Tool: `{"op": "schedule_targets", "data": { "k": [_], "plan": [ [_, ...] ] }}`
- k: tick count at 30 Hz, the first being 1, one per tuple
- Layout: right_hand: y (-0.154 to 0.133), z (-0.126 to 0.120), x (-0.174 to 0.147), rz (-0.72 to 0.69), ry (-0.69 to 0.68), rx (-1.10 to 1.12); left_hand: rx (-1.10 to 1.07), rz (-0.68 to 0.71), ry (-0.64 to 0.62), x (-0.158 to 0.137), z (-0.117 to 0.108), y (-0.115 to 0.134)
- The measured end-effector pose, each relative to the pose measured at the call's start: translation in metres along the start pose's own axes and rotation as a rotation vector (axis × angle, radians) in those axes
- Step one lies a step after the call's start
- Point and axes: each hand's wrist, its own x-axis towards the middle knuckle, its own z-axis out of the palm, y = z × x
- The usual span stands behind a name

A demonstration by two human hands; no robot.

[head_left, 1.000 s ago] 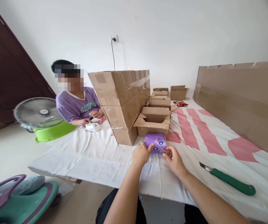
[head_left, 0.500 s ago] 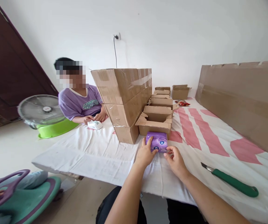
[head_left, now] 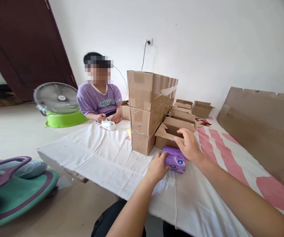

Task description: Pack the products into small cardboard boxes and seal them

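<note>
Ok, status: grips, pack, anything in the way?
Left grip on purple pack, left end. Right grip open by front box, contact unclear. Pack on cloth, outside box. Box stack close on left.

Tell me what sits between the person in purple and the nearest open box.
In the head view: a stack of taped boxes and, left of it, a white device.

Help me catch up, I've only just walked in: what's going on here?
Someone's left grip holds a purple packet on the cloth-covered table. The right grip is open near the nearest open carton; whether it touches is unclear. Taped cartons stand stacked left of that carton. Farther left, another person in a purple shirt is at the table, behind a white object.
</note>
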Motion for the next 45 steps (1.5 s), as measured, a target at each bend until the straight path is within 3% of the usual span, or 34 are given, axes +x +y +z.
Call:
{"op": "schedule_targets", "data": {
  "k": [3,5,8,14,19,24,27,32,39,45],
  "plan": [
    [0.023,0.023,0.029,0.09,-0.277,-0.2,-0.012,0.006,-0.023,0.002,-0.001,-0.001],
    [0.033,0.036,0.033,0.098,-0.362,-0.246,-0.018,0.014,-0.051,0.002,-0.002,-0.002],
    [0.043,0.044,0.029,0.117,-0.415,-0.317,-0.023,0.022,-0.084,0.003,-0.004,-0.004],
    [0.063,0.037,0.035,0.159,-0.437,-0.406,-0.019,0.019,-0.062,0.008,0.002,-0.007],
    [0.067,0.047,0.043,0.159,-0.399,-0.427,-0.036,-0.016,-0.01,0.014,0.011,-0.008],
    [0.052,0.052,0.037,0.072,-0.291,-0.395,-0.084,-0.085,0.095,0.018,0.01,-0.013],
    [0.03,0.046,0.018,-0.032,-0.182,-0.329,-0.128,-0.103,0.132,0.018,0.008,-0.018],
    [-0.006,0.05,-0.034,-0.266,0.039,-0.026,-0.157,-0.123,0.158,0.017,0.009,-0.02],
    [-0.009,0.101,-0.091,-0.152,0.079,-0.008,-0.092,-0.059,0.103,0.015,0.011,-0.017],
    [-0.009,0.103,-0.1,-0.164,0.043,-0.007,-0.047,-0.04,0.082,0.017,0.014,-0.017]
  ]
}}
